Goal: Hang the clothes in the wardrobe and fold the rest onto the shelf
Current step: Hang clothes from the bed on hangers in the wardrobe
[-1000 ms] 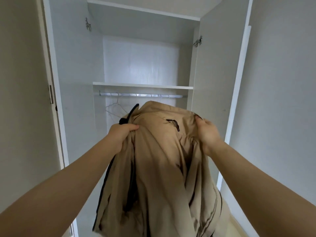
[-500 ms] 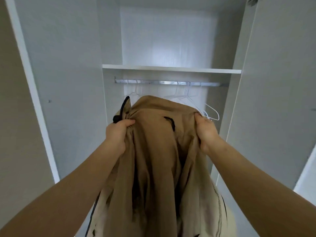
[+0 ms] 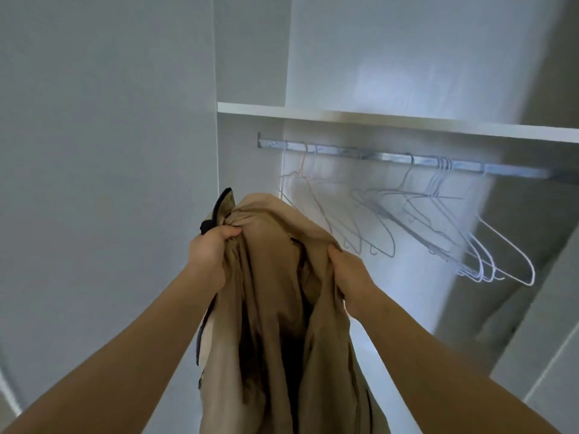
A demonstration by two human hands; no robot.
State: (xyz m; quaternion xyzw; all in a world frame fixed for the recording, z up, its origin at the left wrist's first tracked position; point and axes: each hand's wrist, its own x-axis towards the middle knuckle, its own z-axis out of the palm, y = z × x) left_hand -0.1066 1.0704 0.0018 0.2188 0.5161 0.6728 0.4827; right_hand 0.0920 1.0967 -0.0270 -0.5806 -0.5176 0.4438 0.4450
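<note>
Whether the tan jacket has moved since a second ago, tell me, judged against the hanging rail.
Yes. The tan jacket has come forward, nearer the hanging rail, and is now held below its left end.

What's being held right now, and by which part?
A tan garment, gripped at its bunched upper end: left hand by the dark-trimmed edge, right hand on the opposite side. The rest hangs down.

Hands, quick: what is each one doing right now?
Left hand: closed, gripping the jacket.
Right hand: closed, gripping the jacket too.
</note>
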